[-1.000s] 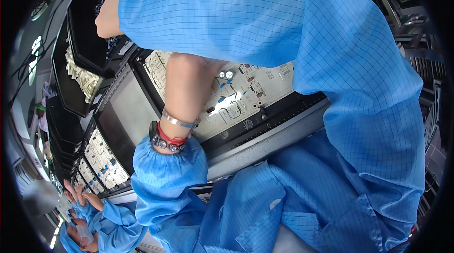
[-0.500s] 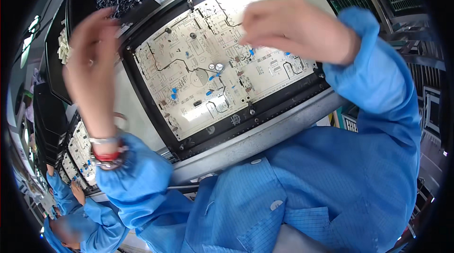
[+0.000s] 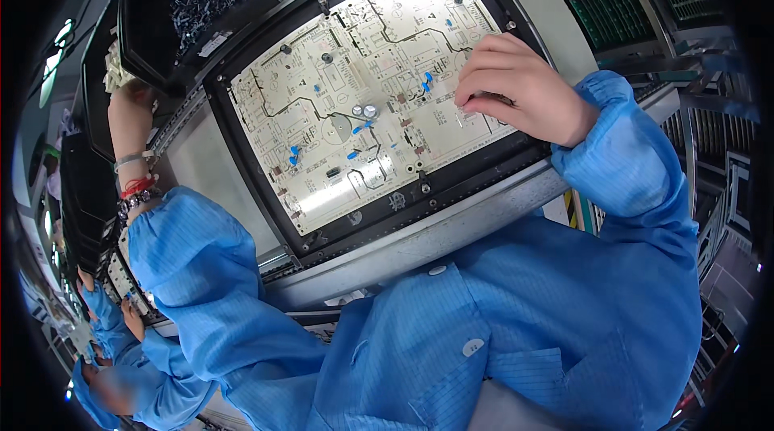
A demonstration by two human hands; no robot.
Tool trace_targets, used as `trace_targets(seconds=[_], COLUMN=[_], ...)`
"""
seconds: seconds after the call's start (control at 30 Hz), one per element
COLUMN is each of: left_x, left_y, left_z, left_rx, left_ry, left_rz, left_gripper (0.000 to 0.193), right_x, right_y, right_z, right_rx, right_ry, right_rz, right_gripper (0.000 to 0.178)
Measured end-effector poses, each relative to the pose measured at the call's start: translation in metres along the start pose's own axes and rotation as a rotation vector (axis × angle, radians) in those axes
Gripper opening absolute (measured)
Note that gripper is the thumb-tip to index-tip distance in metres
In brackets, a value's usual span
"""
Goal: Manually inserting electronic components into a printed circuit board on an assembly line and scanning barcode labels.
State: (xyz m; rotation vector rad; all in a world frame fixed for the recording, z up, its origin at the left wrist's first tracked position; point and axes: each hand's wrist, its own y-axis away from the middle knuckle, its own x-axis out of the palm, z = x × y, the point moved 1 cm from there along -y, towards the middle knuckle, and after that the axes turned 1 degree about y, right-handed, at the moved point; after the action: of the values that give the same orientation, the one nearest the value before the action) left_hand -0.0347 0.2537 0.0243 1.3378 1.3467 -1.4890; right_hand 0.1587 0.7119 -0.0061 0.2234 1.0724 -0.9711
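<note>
A pale circuit board [image 3: 310, 181] lies in a black frame [image 3: 468, 177] in front of me. It carries several blue disc-shaped components [image 3: 427, 82] and two round silver-topped capacitors [image 3: 370, 111]. Over the board's right part, my right hand [image 3: 520, 88] is closed, its thumb and fingers pinched together; whatever they hold is too small to name. At the far left, my left hand [image 3: 133, 104] reaches into a black bin beside white parts [image 3: 115, 68]. The bin wall and shadow hide its fingers.
Another black bin holding many small black components [image 3: 211, 0] stands behind the board's left corner. A metal rail [image 3: 419, 239] runs along the near side. At lower left, a co-worker in blue [image 3: 165, 391] has a hand [image 3: 133, 318] near more boards. Racks [image 3: 617, 16] stand at right.
My left hand has moved left and down from beside the black-component bin to the white parts. My right hand has shifted right and lower over the board, uncovering its upper middle.
</note>
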Motion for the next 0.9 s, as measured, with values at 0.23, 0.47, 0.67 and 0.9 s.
trace_targets(seconds=[0.23, 0.47, 0.67, 0.9], left_x=[0.007, 0.003, 0.006, -0.033], left_y=[-0.015, -0.016, -0.014, 0.012], left_z=[0.003, -0.004, 0.023, -0.032], left_rx=[-0.051, -0.1, -0.265, -0.349], left_ry=[0.174, 0.231, 0.774, 1.296], left_rz=[0.057, 0.117, 0.004, -0.122], left_gripper=[0.019, 0.022, 0.025, 0.034], right_x=[0.001, -0.001, 0.001, -0.001], right_y=[-0.002, 0.001, -0.001, -0.001], right_z=[-0.001, -0.002, 0.002, -0.001], right_rx=[-0.012, -0.025, -0.049, -0.021], right_ry=[-0.019, 0.006, 0.048, 0.001], right_rz=[-0.002, -0.01, -0.036, -0.019], right_gripper=[0.012, 0.012, 0.013, 0.013])
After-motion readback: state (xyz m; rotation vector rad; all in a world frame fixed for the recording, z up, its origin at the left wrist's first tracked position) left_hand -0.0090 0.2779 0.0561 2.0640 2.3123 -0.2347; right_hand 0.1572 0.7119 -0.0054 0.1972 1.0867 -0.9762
